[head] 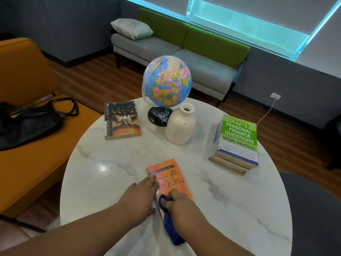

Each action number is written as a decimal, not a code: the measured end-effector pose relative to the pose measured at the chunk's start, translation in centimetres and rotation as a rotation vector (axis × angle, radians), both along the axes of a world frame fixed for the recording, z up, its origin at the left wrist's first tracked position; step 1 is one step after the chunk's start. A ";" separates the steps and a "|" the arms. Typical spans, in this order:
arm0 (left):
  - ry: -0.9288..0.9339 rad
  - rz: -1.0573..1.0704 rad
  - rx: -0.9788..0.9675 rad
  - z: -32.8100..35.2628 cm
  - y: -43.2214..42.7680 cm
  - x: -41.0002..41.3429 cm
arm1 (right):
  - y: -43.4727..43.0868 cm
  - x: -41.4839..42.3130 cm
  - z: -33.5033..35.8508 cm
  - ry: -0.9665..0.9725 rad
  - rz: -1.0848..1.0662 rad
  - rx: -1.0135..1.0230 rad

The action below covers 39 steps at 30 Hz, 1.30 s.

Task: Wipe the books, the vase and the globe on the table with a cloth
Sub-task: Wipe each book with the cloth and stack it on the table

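My flat left hand [140, 198] steadies the light, slippy-looking book [170, 177] at its edge; my right hand [181, 206] squeezes the soft cloth [171, 230].

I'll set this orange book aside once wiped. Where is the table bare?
The widest bare patch of the table is near right, between the book stack and the right hand gripping the cloth. Another lies mid-table, bordered by the dark book, the vase and the orange book. The far side is crowded: the globe and vase stand close.
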State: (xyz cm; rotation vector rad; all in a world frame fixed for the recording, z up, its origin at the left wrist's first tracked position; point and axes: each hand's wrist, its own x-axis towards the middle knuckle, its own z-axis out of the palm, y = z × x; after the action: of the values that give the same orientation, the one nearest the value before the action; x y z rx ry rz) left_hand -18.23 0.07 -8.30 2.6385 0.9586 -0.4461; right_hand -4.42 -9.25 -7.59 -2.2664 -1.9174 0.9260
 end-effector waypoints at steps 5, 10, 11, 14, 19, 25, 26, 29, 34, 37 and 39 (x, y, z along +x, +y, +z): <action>-0.005 -0.010 -0.002 0.0 0.3 -0.2 | -0.1 2.1 0.1 0.258 -0.450 -0.044; -0.009 0.003 -0.007 -0.3 0.3 -0.2 | 0.2 2.9 0.3 0.231 -0.443 -0.052; -0.009 0.003 -0.006 -0.4 0.2 -0.1 | -0.1 2.6 0.3 0.194 -0.369 -0.097; -0.012 0.004 -0.005 -0.4 0.2 -0.1 | -0.4 3.0 0.4 0.221 -0.391 -0.136; -0.009 0.008 -0.007 -0.4 0.3 -0.1 | 1.2 3.4 -0.4 0.289 -0.568 0.007; -0.006 0.004 -0.012 -0.3 0.2 -0.1 | 0.5 3.5 -0.4 0.295 -0.438 -0.056; -0.009 0.003 -0.013 -0.3 0.3 -0.1 | 0.8 4.0 -0.4 0.270 -0.450 -0.015; -0.013 0.005 -0.012 -0.4 0.3 -0.2 | 1.7 4.4 -0.4 0.086 -0.350 0.052; -0.027 0.012 -0.020 -0.4 0.2 -0.1 | -0.4 2.2 -0.9 -0.011 0.062 0.015; -0.033 0.003 -0.012 -0.5 0.3 -0.2 | -1.0 3.4 -1.0 -0.031 0.071 0.159; -0.047 0.005 -0.016 -0.5 0.5 -0.3 | -0.4 4.2 -0.9 -0.056 -0.066 0.170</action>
State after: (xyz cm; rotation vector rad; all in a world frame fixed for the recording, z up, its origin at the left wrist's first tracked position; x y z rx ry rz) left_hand -18.48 0.53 -8.79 2.6199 0.9435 -0.3867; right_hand -0.22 -9.61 -8.47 -2.2651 -1.8513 0.6715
